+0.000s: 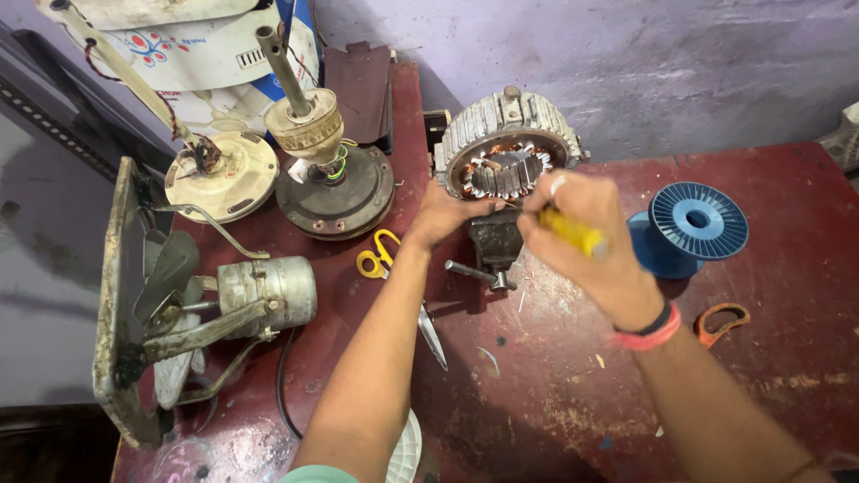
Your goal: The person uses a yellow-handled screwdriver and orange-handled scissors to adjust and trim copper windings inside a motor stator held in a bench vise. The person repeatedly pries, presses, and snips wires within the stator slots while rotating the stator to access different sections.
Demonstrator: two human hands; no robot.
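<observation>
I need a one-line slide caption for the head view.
Left hand steadies a vised stator; right hand works a yellow-handled tool.

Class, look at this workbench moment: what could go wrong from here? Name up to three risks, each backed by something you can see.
1. The right hand works a yellow-handled tool at the stator; a slip could nick the copper windings.
2. The left hand rests at the stator's rim, close to the tool tip.
3. The scissors lie under the left forearm, blades exposed.
</observation>
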